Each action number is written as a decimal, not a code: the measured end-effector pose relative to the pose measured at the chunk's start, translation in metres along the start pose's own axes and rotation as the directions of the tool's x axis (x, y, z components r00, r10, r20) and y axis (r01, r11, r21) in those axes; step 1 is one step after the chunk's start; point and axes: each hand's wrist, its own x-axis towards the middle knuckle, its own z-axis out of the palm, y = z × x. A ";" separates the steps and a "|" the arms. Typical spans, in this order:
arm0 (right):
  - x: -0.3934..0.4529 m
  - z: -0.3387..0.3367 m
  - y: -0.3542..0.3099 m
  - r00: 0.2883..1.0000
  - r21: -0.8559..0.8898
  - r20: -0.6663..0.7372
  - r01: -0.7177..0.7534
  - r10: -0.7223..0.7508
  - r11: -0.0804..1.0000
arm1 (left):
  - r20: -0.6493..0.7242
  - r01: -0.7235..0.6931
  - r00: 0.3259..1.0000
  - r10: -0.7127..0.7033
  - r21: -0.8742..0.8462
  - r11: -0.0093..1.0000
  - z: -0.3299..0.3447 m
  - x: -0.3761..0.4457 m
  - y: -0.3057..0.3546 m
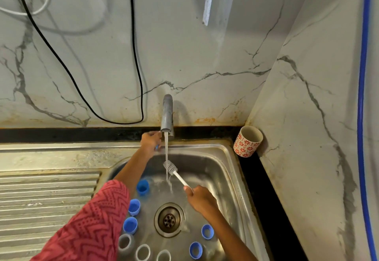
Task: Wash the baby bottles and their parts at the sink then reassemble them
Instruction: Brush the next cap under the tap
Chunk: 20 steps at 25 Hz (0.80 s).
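Bottle parts [134,207] lie below my hands in the sink [229,170]. My right hand [200,198] pinches the brush [176,173] under the stream; left hand [151,140] grips the tap [167,115]. I should rotate the bristles for a thorough rinse.

Blue caps [134,207], red-flowered white cup [247,141], red zigzag sleeve [90,226]

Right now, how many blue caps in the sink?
5. Three along the left side by the sleeve. Two right of the drain. The arms may hide more.
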 end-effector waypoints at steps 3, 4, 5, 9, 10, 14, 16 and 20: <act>-0.003 0.004 0.016 1.000 0.001 0.015 -0.023 0.023 1.000 | -0.009 -0.081 0.997 0.082 0.024 0.996 0.013 0.013 0.010; -0.004 0.005 0.019 0.999 -0.003 0.029 -0.028 0.028 1.000 | -0.006 -0.095 0.995 0.096 0.062 0.994 0.019 0.012 0.013; -0.004 0.006 0.020 0.999 -0.012 0.039 -0.029 0.030 1.000 | 0.020 -0.114 0.994 0.112 0.136 0.984 0.026 0.011 0.018; -0.010 0.016 0.016 0.999 -0.035 0.031 -0.020 0.021 0.999 | 0.185 -0.190 0.974 0.128 0.374 0.908 0.033 0.002 0.029; -0.011 0.015 0.014 1.000 -0.042 0.023 -0.009 0.010 0.999 | 0.217 -0.213 0.965 0.146 0.329 0.920 0.027 -0.001 0.028; -0.025 -0.004 0.013 0.999 -0.038 -0.038 0.008 -0.010 0.999 | 0.202 -0.161 0.968 0.146 0.060 0.985 0.000 -0.019 -0.002; -0.035 -0.010 0.018 0.998 -0.055 -0.067 0.013 -0.017 0.998 | 0.223 0.028 0.974 -0.026 -0.008 1.000 -0.013 -0.034 -0.022; -0.060 -0.006 0.027 1.000 -0.194 0.000 -0.003 0.003 0.981 | 0.370 0.308 0.897 -0.242 -0.128 0.943 -0.034 -0.065 -0.060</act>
